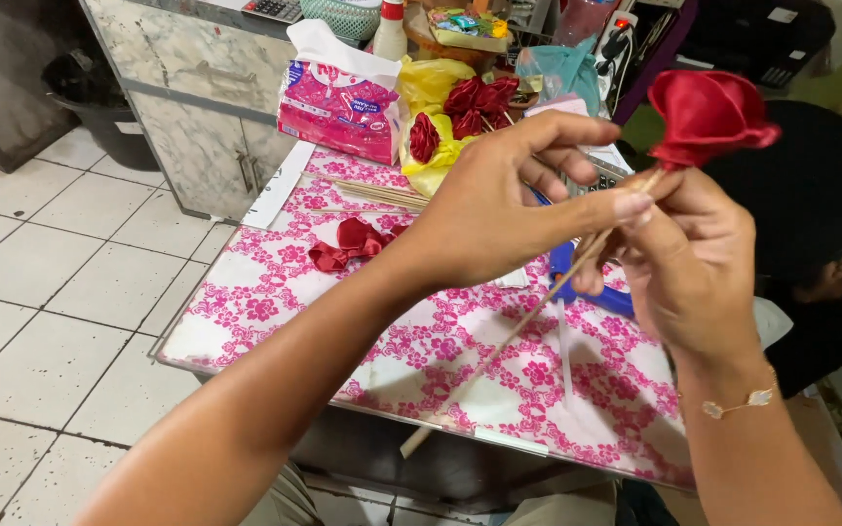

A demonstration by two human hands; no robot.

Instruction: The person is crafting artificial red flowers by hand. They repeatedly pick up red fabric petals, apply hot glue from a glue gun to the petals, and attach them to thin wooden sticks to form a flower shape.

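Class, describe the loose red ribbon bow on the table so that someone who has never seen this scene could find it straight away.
Start at the table with the pink flowered cloth. The red ribbon bow lies flat on it, just below a bundle of wooden sticks. Unlike the finished roses in the yellow bag or the rose held up in both hands, it is unrolled and has no stick.

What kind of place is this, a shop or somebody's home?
Probably a small home craft corner or shop counter: a red ribbon rose on a wooden stick, finished red ribbon roses, and thin wooden sticks on a pink floral tablecloth.
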